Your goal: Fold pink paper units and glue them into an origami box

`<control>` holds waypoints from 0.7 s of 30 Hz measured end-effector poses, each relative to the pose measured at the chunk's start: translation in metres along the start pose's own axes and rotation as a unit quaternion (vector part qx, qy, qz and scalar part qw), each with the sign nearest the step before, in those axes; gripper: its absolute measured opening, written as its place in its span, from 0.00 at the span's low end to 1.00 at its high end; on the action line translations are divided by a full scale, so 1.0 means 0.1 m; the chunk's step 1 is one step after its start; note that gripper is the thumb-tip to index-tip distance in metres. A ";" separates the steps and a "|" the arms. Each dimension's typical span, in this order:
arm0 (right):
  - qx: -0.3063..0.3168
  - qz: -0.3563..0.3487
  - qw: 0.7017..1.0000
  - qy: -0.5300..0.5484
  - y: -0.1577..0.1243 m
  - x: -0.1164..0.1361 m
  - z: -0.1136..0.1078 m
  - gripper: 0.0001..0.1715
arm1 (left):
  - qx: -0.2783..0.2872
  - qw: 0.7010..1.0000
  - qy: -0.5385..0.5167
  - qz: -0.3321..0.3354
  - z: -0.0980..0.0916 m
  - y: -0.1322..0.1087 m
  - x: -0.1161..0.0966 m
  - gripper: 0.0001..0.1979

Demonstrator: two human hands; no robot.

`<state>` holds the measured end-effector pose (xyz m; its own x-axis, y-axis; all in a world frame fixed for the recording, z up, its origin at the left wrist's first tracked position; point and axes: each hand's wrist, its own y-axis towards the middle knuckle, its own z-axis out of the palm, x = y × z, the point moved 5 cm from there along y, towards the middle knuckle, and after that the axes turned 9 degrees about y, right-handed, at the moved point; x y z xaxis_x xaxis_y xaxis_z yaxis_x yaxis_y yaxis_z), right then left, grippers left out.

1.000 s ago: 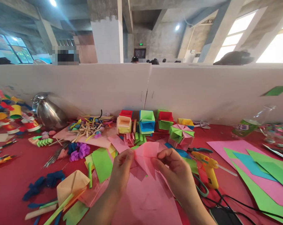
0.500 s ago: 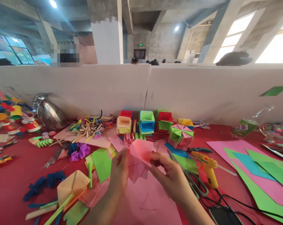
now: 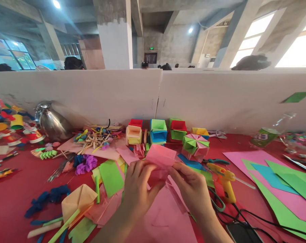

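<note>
Both hands hold a piece of folded pink paper (image 3: 161, 154) above the middle of the table. My left hand (image 3: 140, 184) curls around its left side, with the thumb toward the near edge. On the other side, my right hand (image 3: 187, 180) pinches the paper's right edge between thumb and fingers. The paper's upper part opens like a box or pocket; its lower part is partly hidden by my fingers. Under my hands lies a large pink sheet (image 3: 165, 219). Just beyond stand small folded paper boxes (image 3: 158, 131) in several colours and a green-and-pink paper piece (image 3: 196, 145).
A yellow glue gun (image 3: 227, 185) with a black cable lies right, beside scissors (image 3: 217, 200) and pliers (image 3: 217, 162). Coloured sheets (image 3: 269, 182) spread farther right. Left are a peach paper form (image 3: 78, 200), purple crepe paper (image 3: 86, 164), sticks (image 3: 94, 140) and a metal jug (image 3: 53, 121). A white partition (image 3: 104, 98) stands behind.
My left hand has shifted right and wrapped its fingers over the folded pink paper. The paper has turned, so its open top now faces differently. My right hand still pinches its right side.
</note>
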<state>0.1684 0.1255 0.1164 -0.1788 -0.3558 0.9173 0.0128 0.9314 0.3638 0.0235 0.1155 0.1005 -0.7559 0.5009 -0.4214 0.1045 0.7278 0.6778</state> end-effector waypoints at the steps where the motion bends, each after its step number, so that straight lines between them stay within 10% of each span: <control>1: -0.002 0.000 1.000 -0.004 0.00 0.00 0.00 0.10 | 0.032 0.999 0.012 0.004 0.02 0.01 -0.01 0.13; 9: -0.024 -0.019 0.999 -0.038 0.04 0.05 -0.08 0.09 | 0.109 0.985 -0.122 0.052 -0.03 0.04 -0.07 0.30; 13: -0.017 -0.035 0.999 -0.033 0.03 0.03 -0.08 0.08 | 0.026 0.971 -0.202 -0.122 -0.11 0.10 0.17 0.19; 21: 0.048 -0.094 0.994 -0.005 0.04 0.06 -0.01 0.13 | 0.153 0.817 -0.483 -0.275 0.16 0.08 0.30 0.15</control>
<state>0.1682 0.1265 0.1236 -0.1784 -0.5242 0.8327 -0.1157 0.8516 0.5113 0.0118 0.1444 0.0838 0.1049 0.0869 -0.9907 0.1900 0.9761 0.1057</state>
